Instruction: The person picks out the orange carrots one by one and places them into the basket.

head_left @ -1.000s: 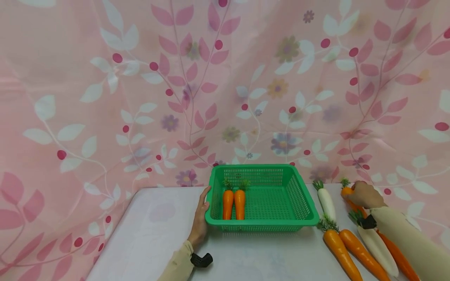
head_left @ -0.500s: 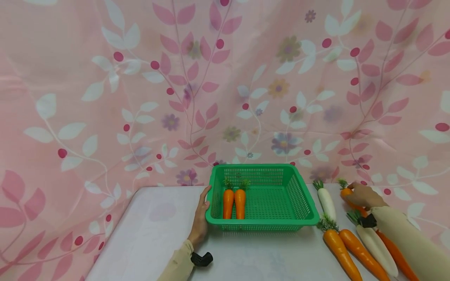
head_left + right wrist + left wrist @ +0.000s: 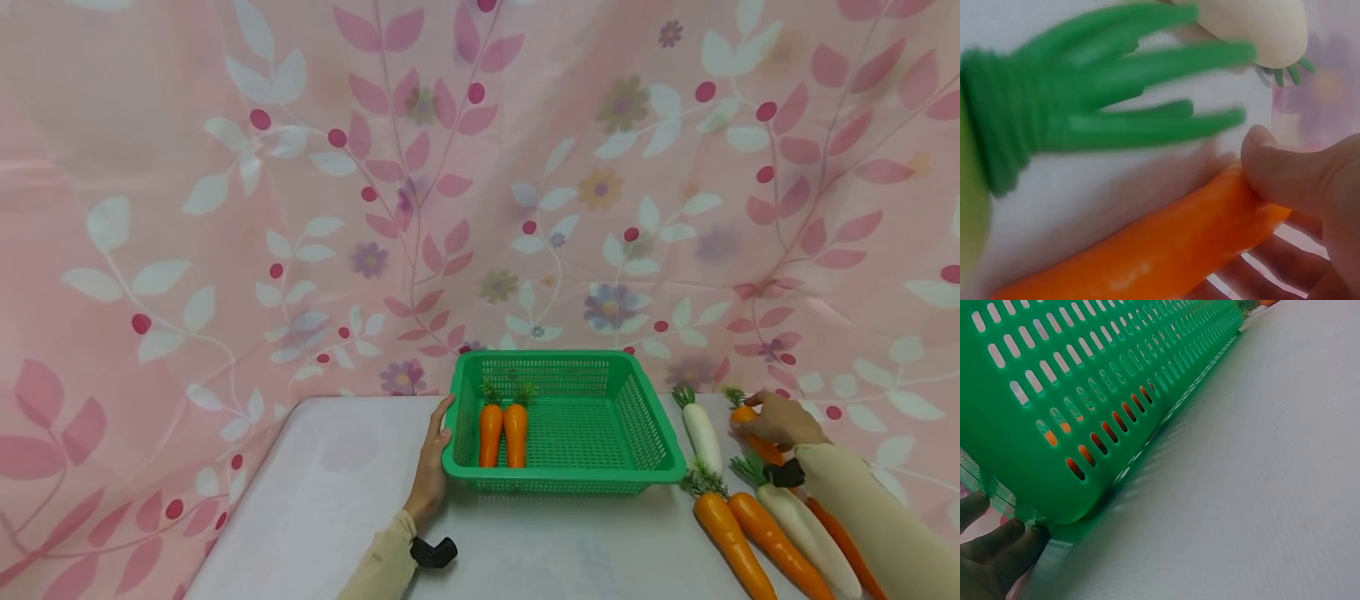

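In the head view my left hand (image 3: pixel 429 475) rests at the left side of a green plastic basket (image 3: pixel 562 475), thumb at the rim. The left wrist view shows its fingers (image 3: pixel 1007 547) touching the basket's outer wall. Two carrots (image 3: pixel 491 433) with leafy tops lie side by side inside. At the right, my right hand (image 3: pixel 783 419) holds another carrot (image 3: pixel 1147 256) near its top, thumb on one side and fingers on the other. The carrot's lower part is partly hidden by the wrist in the head view. Green stalks (image 3: pixel 1104 87) of a white radish (image 3: pixel 810 537) stand close to it.
Right of the basket lie another white radish (image 3: pixel 702 433), two carrots (image 3: pixel 731 546) (image 3: pixel 780 542) and a further orange carrot (image 3: pixel 847 542) beside the forearm. A white-covered table (image 3: pixel 345 500) meets a pink floral curtain (image 3: pixel 300 208) at the back.
The head view has shifted slightly. The leafy end of the white radish by my right wrist has moved a little left. My right hand still holds the carrot; my left hand stays at the basket.
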